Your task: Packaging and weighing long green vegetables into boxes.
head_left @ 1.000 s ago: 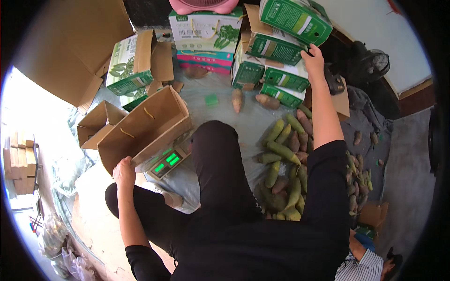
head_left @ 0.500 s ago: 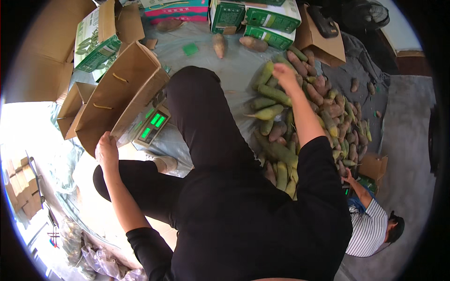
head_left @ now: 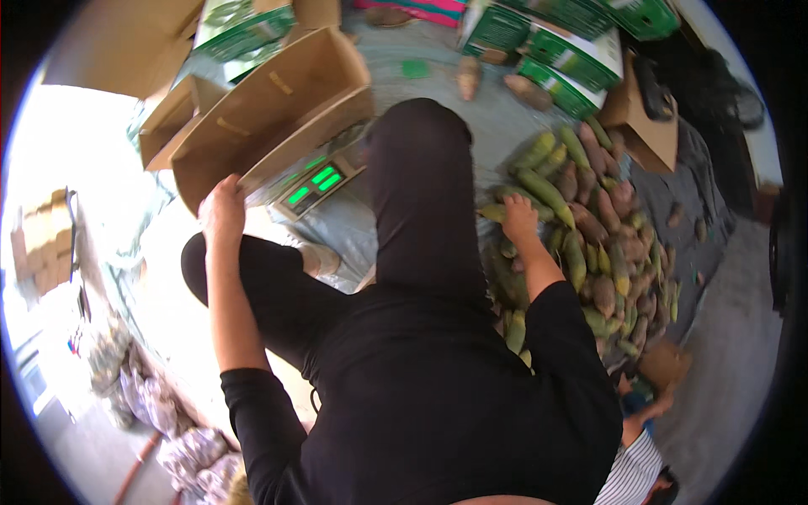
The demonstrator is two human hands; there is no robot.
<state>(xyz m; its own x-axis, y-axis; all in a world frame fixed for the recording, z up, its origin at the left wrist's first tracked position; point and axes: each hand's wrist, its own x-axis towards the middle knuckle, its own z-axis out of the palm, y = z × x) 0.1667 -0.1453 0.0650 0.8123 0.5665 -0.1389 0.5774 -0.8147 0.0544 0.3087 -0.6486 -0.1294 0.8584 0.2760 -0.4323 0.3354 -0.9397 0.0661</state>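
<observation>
My left hand (head_left: 223, 212) grips the near rim of an open cardboard box (head_left: 278, 105) with yellow cord handles, its fingers closed over the edge. The box leans over a digital scale (head_left: 316, 187) with a lit green display and hides part of it. On the right, my right hand (head_left: 520, 219) is closed over a green radish (head_left: 491, 213) at the left side of a heap. The radish's pointed end sticks out left of my fingers. Longer green radishes (head_left: 545, 195) and brownish-red root vegetables (head_left: 603, 296) lie around that hand.
Green printed cartons (head_left: 572, 63) stand at the far right beside a brown cardboard box (head_left: 644, 122). Two loose roots (head_left: 468, 77) lie on the plastic sheet. A co-worker in a striped shirt (head_left: 631, 471) is at lower right. Filled plastic bags (head_left: 156, 400) sit at lower left.
My right hand has come back toward me from the far part of the heap onto a green radish. The left hand keeps hold of the box. The whole view has shifted.
</observation>
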